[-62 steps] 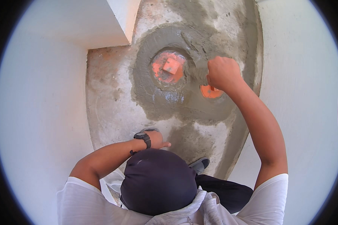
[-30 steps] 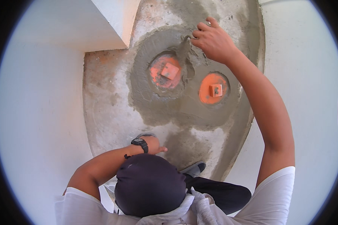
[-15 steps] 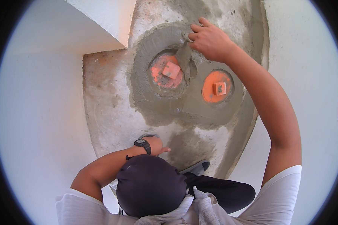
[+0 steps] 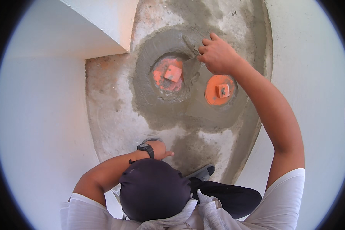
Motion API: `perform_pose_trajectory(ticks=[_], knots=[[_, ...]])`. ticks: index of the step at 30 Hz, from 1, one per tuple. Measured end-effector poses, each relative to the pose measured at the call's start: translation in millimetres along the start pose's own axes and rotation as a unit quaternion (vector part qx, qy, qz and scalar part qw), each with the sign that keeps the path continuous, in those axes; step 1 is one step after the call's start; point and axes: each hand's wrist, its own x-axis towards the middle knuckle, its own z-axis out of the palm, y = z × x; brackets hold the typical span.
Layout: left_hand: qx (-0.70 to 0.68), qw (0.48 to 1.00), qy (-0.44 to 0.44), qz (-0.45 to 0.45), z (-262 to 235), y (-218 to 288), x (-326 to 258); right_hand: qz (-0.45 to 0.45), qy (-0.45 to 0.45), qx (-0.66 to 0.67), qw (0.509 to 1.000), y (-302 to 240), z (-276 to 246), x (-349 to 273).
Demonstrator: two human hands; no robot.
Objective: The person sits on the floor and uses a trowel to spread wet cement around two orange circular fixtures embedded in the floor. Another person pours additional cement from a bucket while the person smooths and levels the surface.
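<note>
My right hand [image 4: 218, 53] is closed around a small trowel [image 4: 191, 64], its blade smeared with grey mortar. The trowel lies low against the wet mortar [image 4: 149, 92], at the right rim of a round orange plug [image 4: 167, 78] with a square knob. To the right, a second orange plug [image 4: 214, 96] is set in the same mortar, just below my right wrist. My left hand [image 4: 157, 148], a black watch on its wrist, hangs low over my foot. One of its digits points right; the other fingers are mostly hidden, and nothing shows in it.
A white wall corner [image 4: 122, 42] juts in at the upper left. A pale curved wall [image 4: 310, 115] runs along the right side, with a mortar strip at its foot. My sandal [image 4: 203, 172] stands on the concrete floor [image 4: 115, 111] near the lower middle.
My right hand has moved slightly down and right with the trowel, leaving a groove in the mortar above the left plug. My left hand stays in place.
</note>
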Motion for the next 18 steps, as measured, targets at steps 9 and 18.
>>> perform_pose_trajectory(ticks=[9, 18], knots=[[-0.021, 0.999, -0.02, -0.02, -4.9, 4.8, -5.3, -0.015, -0.005, 0.034, 0.999, -13.7, 3.6, -4.4], [0.025, 0.999, 0.021, 0.0, 4.8, -0.7, 3.7, -0.033, 0.034, 0.091, 0.995, -9.3, 6.0, -1.6]])
